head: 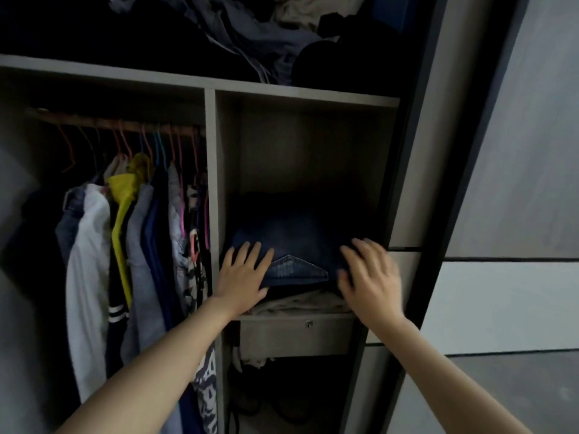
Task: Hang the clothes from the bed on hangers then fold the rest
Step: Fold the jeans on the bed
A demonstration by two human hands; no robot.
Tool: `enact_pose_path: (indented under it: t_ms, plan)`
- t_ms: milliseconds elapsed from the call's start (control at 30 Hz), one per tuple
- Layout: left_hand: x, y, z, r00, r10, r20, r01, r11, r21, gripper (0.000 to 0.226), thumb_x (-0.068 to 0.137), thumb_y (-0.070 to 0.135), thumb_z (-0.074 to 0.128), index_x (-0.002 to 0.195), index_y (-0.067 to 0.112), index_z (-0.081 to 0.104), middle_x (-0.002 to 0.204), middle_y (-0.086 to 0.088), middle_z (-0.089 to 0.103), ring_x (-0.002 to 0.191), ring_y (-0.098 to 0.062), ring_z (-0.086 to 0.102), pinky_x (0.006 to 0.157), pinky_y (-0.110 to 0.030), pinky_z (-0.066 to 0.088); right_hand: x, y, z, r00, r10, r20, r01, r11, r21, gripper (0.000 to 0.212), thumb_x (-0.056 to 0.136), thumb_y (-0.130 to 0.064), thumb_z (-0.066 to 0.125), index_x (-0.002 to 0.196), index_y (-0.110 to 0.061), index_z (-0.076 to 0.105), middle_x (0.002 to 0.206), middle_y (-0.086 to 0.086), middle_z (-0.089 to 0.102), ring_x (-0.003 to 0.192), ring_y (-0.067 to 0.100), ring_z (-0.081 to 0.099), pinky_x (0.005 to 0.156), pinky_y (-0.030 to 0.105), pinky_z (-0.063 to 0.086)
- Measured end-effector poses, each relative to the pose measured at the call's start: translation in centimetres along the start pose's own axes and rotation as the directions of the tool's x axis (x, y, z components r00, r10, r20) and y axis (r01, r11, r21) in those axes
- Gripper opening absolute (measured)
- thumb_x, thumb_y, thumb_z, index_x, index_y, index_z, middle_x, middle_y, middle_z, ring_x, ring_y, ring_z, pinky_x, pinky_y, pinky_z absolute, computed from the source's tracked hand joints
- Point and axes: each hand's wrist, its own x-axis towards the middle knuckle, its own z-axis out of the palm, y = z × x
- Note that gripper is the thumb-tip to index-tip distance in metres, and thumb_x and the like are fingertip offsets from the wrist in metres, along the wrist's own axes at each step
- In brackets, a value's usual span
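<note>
Your left hand [242,270] lies flat, fingers straight and spread wide, on the near left corner of the folded jeans [294,242], with the thumb along their front edge. Your right hand [371,277] is at the jeans' right side, its fingers also spread and holding nothing; it is blurred, so you cannot tell whether it touches the denim. The jeans sit on top of a small stack in the middle right compartment [313,145] of the wardrobe, pocket seam facing you, with a pale folded cloth [300,303] directly under them at the front of the shelf. Just below that shelf is a shut drawer [282,338] with a small keyhole [309,323] in its front. Beneath the drawer, a dark lower compartment [282,408] holds some dark shapes too dim to make out. To the left, past the upright divider [210,183], the hanging compartment is packed with clothes on coloured hangers along a rail [94,121]: a white garment [89,277] near the left, a yellow one [125,195] beside it, then grey, navy and patterned pieces pressed close together. Farthest up, the top shelf [125,73] carries a loose, unfolded heap of clothes [250,32] in grey, beige and black. At the right stands the grey sliding door [517,183].
</note>
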Motion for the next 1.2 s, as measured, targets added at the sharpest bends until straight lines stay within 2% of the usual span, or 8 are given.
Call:
enact_pose_path:
  t_ms: [67, 167, 300, 400, 567, 767, 1067, 1200]
  plan:
    - [-1.0, 0.0, 0.4, 0.999, 0.012, -0.031, -0.011, 1.000, 0.028, 0.083, 0.094, 0.052, 0.039, 0.146, 0.023, -0.019, 0.158, -0.010, -0.005, 0.145, -0.030, -0.005, 0.115, -0.048, -0.003, -1.2, 1.5, -2.1, 0.948, 0.307, -0.081, -0.300, 0.950, 0.083, 0.032, 0.084, -0.016, 0.061, 0.112, 0.001, 0.060, 0.107, 0.024, 0.059, 0.102, 0.036, 0.051, 0.082, 0.040, 0.041]
    - [-2.3, 0.0, 0.1, 0.998, 0.021, -0.064, -0.018, 0.999, 0.049, 0.082, 0.094, 0.054, 0.036, 0.139, 0.020, -0.025, 0.158, -0.015, -0.005, 0.145, -0.033, -0.006, 0.114, -0.051, -0.002, -1.0, 2.2, -2.7, 0.736, 0.594, 0.325, -0.647, 0.758, 0.079, 0.039, 0.088, -0.030, 0.063, 0.111, 0.000, 0.053, 0.105, 0.019, 0.058, 0.098, 0.040, 0.055, 0.074, 0.037, 0.041]
    - [-4.5, -1.3, -1.4, 0.960, 0.066, -0.272, -0.054, 0.997, 0.052, 0.086, 0.069, 0.046, 0.077, 0.139, 0.009, 0.044, 0.141, -0.025, 0.042, 0.130, -0.041, 0.041, 0.099, -0.060, 0.035, -0.4, 1.2, -1.8, 0.613, 0.662, 0.430, -0.729, 0.685, -0.015, 0.043, 0.089, -0.044, 0.057, 0.105, -0.006, 0.046, 0.093, 0.014, 0.064, 0.087, 0.037, 0.060, 0.062, 0.033, 0.034]
    - [-5.7, -4.0, -1.4, 0.934, 0.004, -0.356, 0.022, 0.997, 0.068, 0.075, 0.071, 0.040, 0.075, 0.133, 0.005, 0.052, 0.139, -0.027, 0.044, 0.128, -0.043, 0.042, 0.098, -0.061, 0.036, 0.0, 1.5, -1.4, 0.619, 0.672, 0.406, -0.733, 0.680, -0.007, 0.037, 0.090, -0.033, 0.058, 0.110, -0.004, 0.048, 0.092, 0.018, 0.065, 0.087, 0.039, 0.061, 0.062, 0.031, 0.035]
    - [-6.5, -7.8, -1.3, 0.923, -0.131, -0.362, 0.156, 0.987, 0.040, 0.067, 0.085, 0.044, 0.035, 0.138, 0.003, 0.044, 0.143, -0.028, 0.037, 0.132, -0.042, 0.036, 0.100, -0.061, 0.032, 0.0, 1.3, -1.2, 0.666, 0.646, 0.373, -0.685, 0.728, -0.037, 0.032, 0.090, -0.026, 0.057, 0.105, -0.001, 0.046, 0.081, 0.020, 0.064, 0.075, 0.039, 0.061, 0.055, 0.031, 0.032]
    - [-6.0, -9.4, -1.2, 0.895, -0.176, -0.409, 0.205, 0.978, 0.029, 0.067, 0.086, 0.044, 0.035, 0.139, 0.002, 0.043, 0.143, -0.031, 0.035, 0.131, -0.044, 0.034, 0.100, -0.063, 0.030, -0.2, 1.2, -1.5, 0.695, 0.613, 0.376, -0.656, 0.754, -0.016, 0.026, 0.090, -0.024, 0.057, 0.090, -0.009, 0.035, 0.076, 0.016, 0.060, 0.076, 0.040, 0.060, 0.055, 0.032, 0.032]
    - [-2.0, -3.2, -1.5, 0.763, -0.009, -0.647, 0.068, 0.995, 0.067, 0.061, 0.088, 0.040, 0.039, 0.136, 0.003, 0.039, 0.139, -0.027, 0.043, 0.130, -0.037, 0.033, 0.097, -0.060, 0.038, 0.8, -1.5, -1.4, 0.728, 0.504, 0.464, -0.593, 0.803, 0.058, 0.023, 0.094, -0.028, 0.051, 0.102, -0.008, 0.041, 0.080, 0.008, 0.059, 0.078, 0.032, 0.061, 0.054, 0.030, 0.032]
    - [-1.0, -3.8, -1.8, 0.723, -0.122, -0.680, 0.142, 0.989, -0.027, 0.059, 0.092, 0.038, 0.037, 0.138, 0.001, 0.037, 0.140, -0.028, 0.041, 0.130, -0.039, 0.032, 0.099, -0.059, 0.034, 1.5, -4.7, -0.6, 0.760, 0.362, 0.539, -0.524, 0.833, 0.179, 0.017, 0.095, -0.024, 0.046, 0.096, -0.012, 0.034, 0.091, 0.014, 0.062, 0.084, 0.036, 0.059, 0.057, 0.033, 0.031]
